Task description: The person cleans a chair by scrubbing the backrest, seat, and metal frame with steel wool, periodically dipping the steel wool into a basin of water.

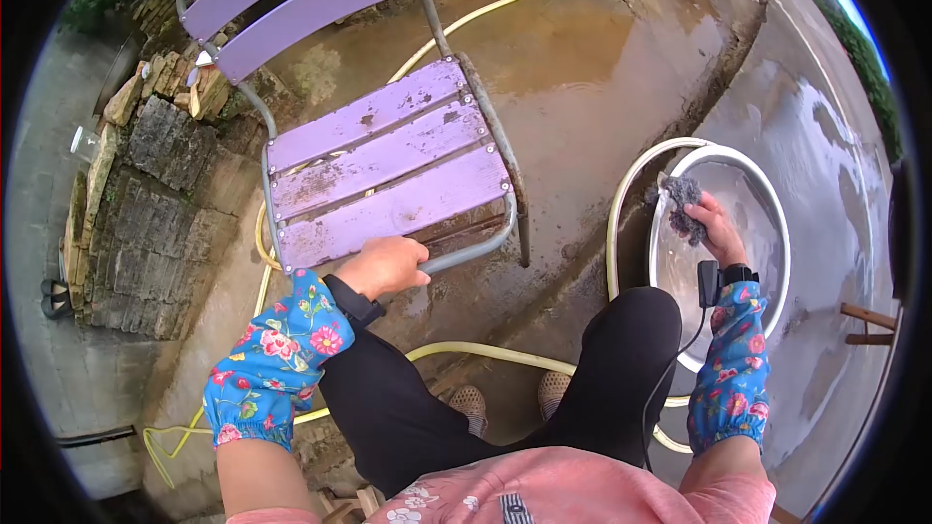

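A purple slatted chair (388,199) with a grey metal frame stands in front of me, its seat marked with dark, dirty patches. My left hand (382,266) is closed around the front tube of its seat. Over the basin (780,277) on my right, my right hand (716,231) grips a grey, shaggy scrubber (687,206). The basin is round and white-rimmed with water in it. Part of the scrubber is hidden behind my fingers.
A yellow hose (495,353) loops over the wet ground, around the chair and the basin. Muddy water (573,49) pools behind the chair. Stacked stones (146,223) stand at left, with dark sandals (56,299) beyond. A wooden piece (867,316) is at far right.
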The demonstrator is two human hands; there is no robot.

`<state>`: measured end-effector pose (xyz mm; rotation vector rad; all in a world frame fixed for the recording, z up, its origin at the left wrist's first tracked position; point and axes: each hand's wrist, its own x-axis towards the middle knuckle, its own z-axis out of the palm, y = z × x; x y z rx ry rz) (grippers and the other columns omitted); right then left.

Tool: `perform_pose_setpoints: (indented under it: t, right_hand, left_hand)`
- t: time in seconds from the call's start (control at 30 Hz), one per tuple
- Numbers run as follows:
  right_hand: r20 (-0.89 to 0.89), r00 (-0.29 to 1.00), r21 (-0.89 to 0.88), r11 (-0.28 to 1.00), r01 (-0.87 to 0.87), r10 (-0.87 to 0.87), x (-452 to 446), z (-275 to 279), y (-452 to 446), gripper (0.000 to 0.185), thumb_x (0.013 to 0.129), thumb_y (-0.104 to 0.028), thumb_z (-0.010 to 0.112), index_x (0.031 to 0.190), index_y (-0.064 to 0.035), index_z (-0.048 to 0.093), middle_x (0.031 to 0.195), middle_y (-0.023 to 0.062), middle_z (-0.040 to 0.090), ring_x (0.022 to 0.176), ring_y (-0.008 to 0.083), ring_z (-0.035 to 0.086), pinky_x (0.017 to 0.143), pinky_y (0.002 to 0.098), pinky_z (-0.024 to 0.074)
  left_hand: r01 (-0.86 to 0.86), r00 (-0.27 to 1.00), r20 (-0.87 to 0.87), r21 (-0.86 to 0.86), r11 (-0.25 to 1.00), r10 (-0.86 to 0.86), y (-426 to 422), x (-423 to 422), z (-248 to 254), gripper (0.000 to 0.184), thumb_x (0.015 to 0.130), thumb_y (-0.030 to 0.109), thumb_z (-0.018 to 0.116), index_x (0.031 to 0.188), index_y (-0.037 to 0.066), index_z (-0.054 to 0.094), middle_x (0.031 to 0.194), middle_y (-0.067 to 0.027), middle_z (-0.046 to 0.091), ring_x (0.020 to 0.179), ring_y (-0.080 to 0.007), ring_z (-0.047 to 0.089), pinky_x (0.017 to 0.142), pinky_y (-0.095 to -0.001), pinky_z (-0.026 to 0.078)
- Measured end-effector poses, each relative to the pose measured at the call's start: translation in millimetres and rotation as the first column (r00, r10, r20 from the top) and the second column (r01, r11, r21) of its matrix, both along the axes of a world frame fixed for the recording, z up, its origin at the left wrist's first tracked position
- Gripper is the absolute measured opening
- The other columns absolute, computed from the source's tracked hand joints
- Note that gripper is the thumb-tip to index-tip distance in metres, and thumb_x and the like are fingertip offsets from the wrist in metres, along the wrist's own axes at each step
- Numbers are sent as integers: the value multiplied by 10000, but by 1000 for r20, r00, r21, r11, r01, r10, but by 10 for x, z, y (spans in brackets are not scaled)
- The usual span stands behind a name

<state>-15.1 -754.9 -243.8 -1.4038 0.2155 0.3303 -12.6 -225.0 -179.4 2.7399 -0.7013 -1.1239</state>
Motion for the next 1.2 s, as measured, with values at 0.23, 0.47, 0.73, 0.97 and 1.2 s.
perform_pose_setpoints:
  t: [0.23, 0.47, 0.73, 0.97, 1.2]
  right_hand:
    - [365, 753, -623, 745, -240, 548, 878, 787, 1873, 491, 844, -323, 685, 1221, -41, 550, 983, 187, 676, 904, 278, 649, 827, 366, 491]
    - [380, 692, -878, 475, 61, 614, 924, 406, 2592, 478, 867, -305, 636, 1277, -102, 498, 1012, 203, 618, 915, 402, 617, 792, 462, 491]
    - [418, 718, -857, 505, 107, 556, 1387, 307, 2716, 381, 862, -258, 625, 1184, -87, 516, 995, 204, 615, 936, 422, 597, 786, 470, 490]
    - [355, 652, -929, 329, 168, 670, 2611, 415, 3200, 364, 855, -226, 574, 1213, -177, 530, 1058, 166, 649, 989, 371, 613, 849, 435, 493]
    - [299, 595, -941, 333, 56, 746, 1560, 504, 2804, 236, 823, -238, 620, 1036, -146, 579, 967, 160, 660, 893, 367, 636, 780, 468, 503]
  left_hand:
    - [-228, 661, 619, -372, 900, 424, -816, -222, -217, 624, 786, 419, 699, 1250, 45, 513, 1303, -223, 464, 1228, -406, 408, 980, -535, 339]
    - [-229, 584, 704, -335, 914, 404, -840, -134, -468, 861, 750, 510, 699, 1423, 85, 370, 1461, -294, 259, 1349, -486, 230, 1040, -658, 193]
    - [-211, 665, 669, -258, 943, 332, -787, -61, -282, 973, 648, 449, 790, 1442, 110, 341, 1463, -293, 251, 1358, -489, 213, 1037, -671, 186]
    - [-217, 688, 639, -272, 937, 345, -743, -64, -288, 979, 634, 408, 805, 1445, 124, 336, 1478, -282, 241, 1367, -473, 210, 1049, -665, 175]
    - [-233, 704, 609, -286, 929, 365, -735, -51, -219, 998, 597, 386, 827, 1437, 128, 352, 1475, -278, 248, 1371, -468, 202, 1049, -666, 179]
